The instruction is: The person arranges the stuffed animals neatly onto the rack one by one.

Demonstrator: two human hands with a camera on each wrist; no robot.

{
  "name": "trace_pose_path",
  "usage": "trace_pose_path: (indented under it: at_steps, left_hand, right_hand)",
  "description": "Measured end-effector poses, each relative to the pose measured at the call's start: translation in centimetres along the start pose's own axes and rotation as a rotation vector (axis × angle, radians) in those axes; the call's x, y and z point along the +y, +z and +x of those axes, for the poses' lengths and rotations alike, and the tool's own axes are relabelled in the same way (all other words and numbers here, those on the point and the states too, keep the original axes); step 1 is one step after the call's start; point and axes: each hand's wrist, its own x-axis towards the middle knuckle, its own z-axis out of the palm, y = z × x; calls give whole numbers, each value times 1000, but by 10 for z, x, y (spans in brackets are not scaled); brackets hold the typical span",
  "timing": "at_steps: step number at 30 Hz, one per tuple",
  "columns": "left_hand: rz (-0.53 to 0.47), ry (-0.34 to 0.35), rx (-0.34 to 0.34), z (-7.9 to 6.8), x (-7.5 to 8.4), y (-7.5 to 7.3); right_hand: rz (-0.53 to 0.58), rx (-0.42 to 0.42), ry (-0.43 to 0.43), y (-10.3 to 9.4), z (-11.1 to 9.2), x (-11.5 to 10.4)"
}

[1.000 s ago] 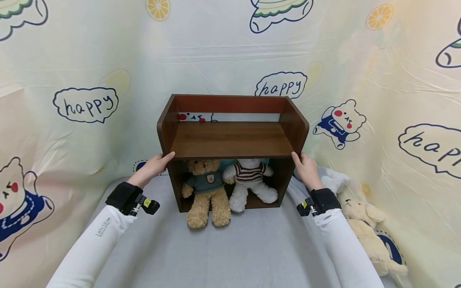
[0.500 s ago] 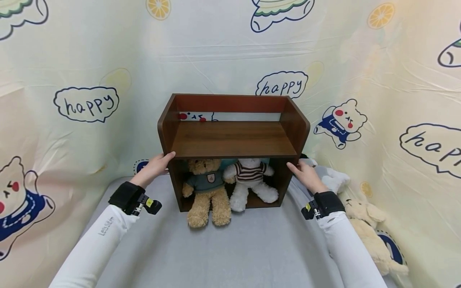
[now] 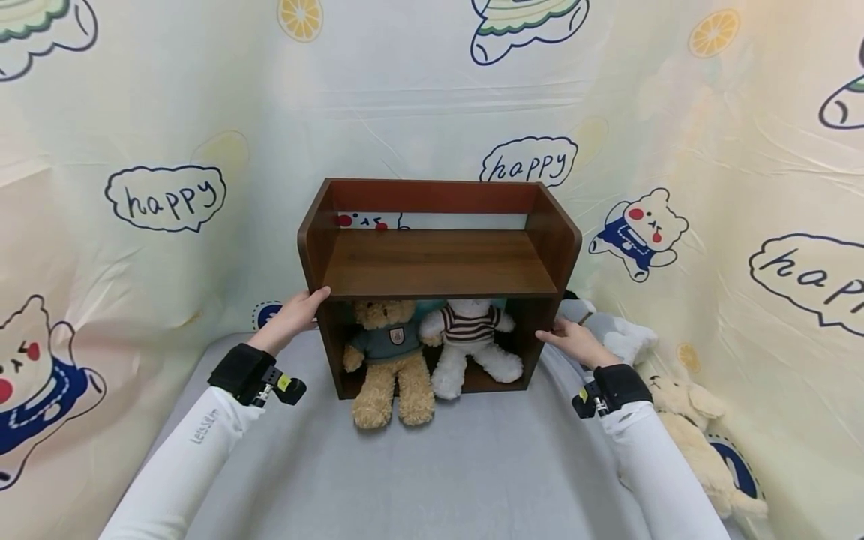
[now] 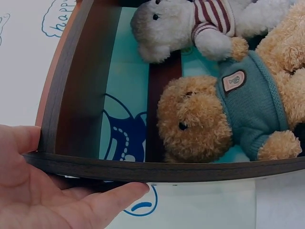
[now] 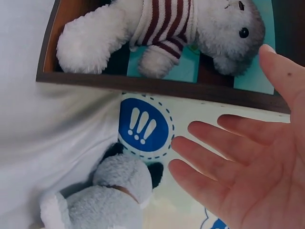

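Note:
A brown wooden shelf [image 3: 439, 262] stands on the grey-covered surface. Its lower compartment holds a tan teddy bear [image 3: 388, 375] in a teal sweater, whose legs stick out past the front, and a white plush bear [image 5: 169, 24] in a striped sweater. My left hand [image 3: 290, 321] grips the shelf's left side panel, thumb at the front edge and fingers outside. My right hand [image 5: 248, 162] is at the right side panel with its fingers straight and spread. Its thumb lies close to the panel's front edge; whether it touches is unclear.
A grey plush toy [image 5: 116, 186] with dark ears lies beside the shelf's right side. A cream plush toy [image 3: 688, 427] lies farther right, near my right forearm. Printed curtains [image 3: 378, 97] hang behind and on both sides.
My right hand has let go of the shelf's right front edge and slid down along that side, its fingers straightening. The left hand keeps its grip; the shelf and bears stay in place.

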Motion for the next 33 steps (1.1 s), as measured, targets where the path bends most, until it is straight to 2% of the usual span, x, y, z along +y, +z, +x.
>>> trace_pose_path:
  at_steps: [14, 22, 29, 33]
  left_hand:
    - [7, 13, -5, -1, 0, -2]
    - [2, 27, -5, -3, -1, 0]
    - [20, 20, -4, -4, -2, 0]
    - [21, 15, -5, -4, -1, 0]
  right_hand:
    - [-69, -84, 4, -9, -9, 15]
    - [-162, -73, -35, -21, -18, 29]
    - [-211, -92, 9, -35, -27, 37]
    - [-246, -91, 7, -41, -33, 42]
